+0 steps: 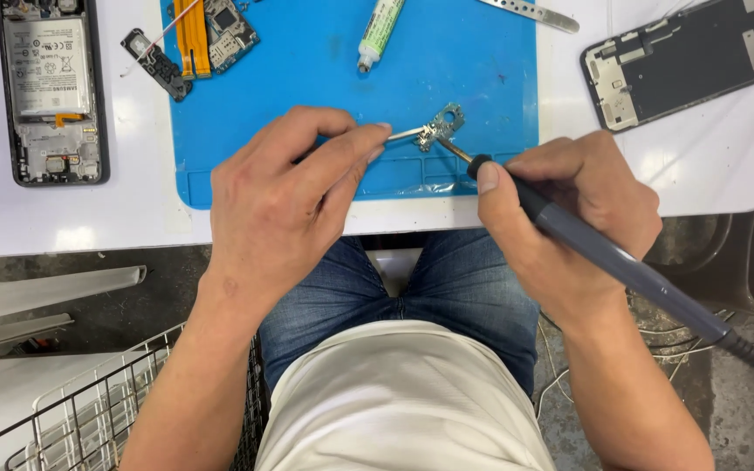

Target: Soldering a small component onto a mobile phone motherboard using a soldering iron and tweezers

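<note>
Tweezers (405, 133) are hiding mostly under my pinching left hand (285, 196); I'm angling my right hand (569, 214), fingers wrapping the soldering iron (604, 253), onto the small part (442, 125).

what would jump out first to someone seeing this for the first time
The two hands meeting over the blue mat at centre: the left hand pinches tweezers on a small metal part, and the right hand touches a grey soldering iron to it. An opened phone lies far left.

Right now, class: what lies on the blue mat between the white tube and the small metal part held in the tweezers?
Nothing: in the head view the blue mat is bare between the white tube and the small metal part.
</note>
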